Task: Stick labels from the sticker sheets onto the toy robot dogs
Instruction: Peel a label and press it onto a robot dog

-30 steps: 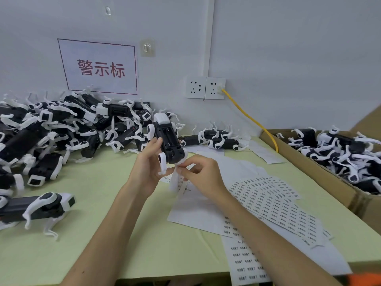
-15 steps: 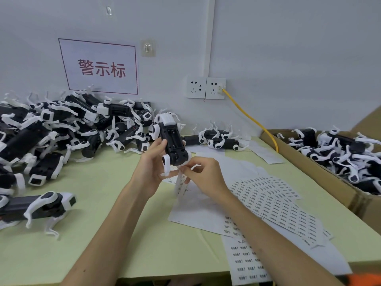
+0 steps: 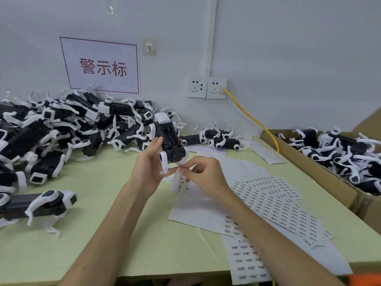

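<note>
hardly anything has shifted over the last second: my left hand (image 3: 148,168) still grips the toy robot dog (image 3: 169,141), underside toward me, raised above the table (image 3: 103,193) near its middle. my right hand (image 3: 206,176) pinches a white label strip (image 3: 176,182) just below the dog's near end, beside the sticker sheets (image 3: 274,201) spread rightward.

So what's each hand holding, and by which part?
The left hand holds a toy robot dog by its black body. The right hand pinches a label strip at its top end.
</note>
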A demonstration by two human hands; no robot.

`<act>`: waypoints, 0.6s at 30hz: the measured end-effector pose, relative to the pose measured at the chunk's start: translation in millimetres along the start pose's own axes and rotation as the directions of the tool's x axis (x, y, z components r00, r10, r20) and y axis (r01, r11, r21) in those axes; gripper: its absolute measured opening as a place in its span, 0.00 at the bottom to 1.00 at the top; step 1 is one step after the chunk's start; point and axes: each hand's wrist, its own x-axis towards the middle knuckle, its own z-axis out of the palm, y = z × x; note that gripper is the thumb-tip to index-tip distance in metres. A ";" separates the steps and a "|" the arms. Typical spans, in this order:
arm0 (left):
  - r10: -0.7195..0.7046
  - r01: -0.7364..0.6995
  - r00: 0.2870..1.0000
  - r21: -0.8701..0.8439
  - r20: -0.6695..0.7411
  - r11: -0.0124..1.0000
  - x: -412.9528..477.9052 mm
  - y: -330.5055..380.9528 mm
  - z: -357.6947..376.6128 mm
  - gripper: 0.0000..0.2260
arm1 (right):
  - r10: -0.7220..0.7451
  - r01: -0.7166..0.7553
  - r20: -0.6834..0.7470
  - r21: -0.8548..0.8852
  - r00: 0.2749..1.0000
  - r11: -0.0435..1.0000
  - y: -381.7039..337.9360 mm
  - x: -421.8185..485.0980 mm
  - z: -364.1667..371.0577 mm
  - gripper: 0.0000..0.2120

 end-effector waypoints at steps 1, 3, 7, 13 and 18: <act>-0.003 0.003 1.000 -0.005 0.000 1.000 0.0 0.5 0.4 0.22 | -0.007 0.007 -0.004 -0.004 1.000 1.000 -0.1 0.3 0.0 0.14; -0.008 0.008 1.000 -0.018 -0.002 1.000 -0.4 1.3 0.2 0.22 | -0.022 0.022 -0.012 -0.006 1.000 1.000 -0.5 0.3 0.2 0.15; -0.013 0.013 1.000 -0.040 -0.002 0.999 -1.1 0.7 1.1 0.25 | -0.038 0.037 -0.028 -0.026 0.999 0.999 -1.5 0.1 -0.1 0.12; -0.006 0.003 1.000 -0.080 -0.026 0.997 -0.2 1.0 -1.8 0.23 | -0.051 0.051 -0.005 -0.044 0.999 0.998 0.1 0.8 -0.4 0.08; -0.022 0.021 1.000 -0.085 -0.019 0.996 -0.5 0.7 -1.5 0.22 | -0.156 0.148 -0.058 -0.132 0.986 0.980 1.9 0.1 1.9 0.04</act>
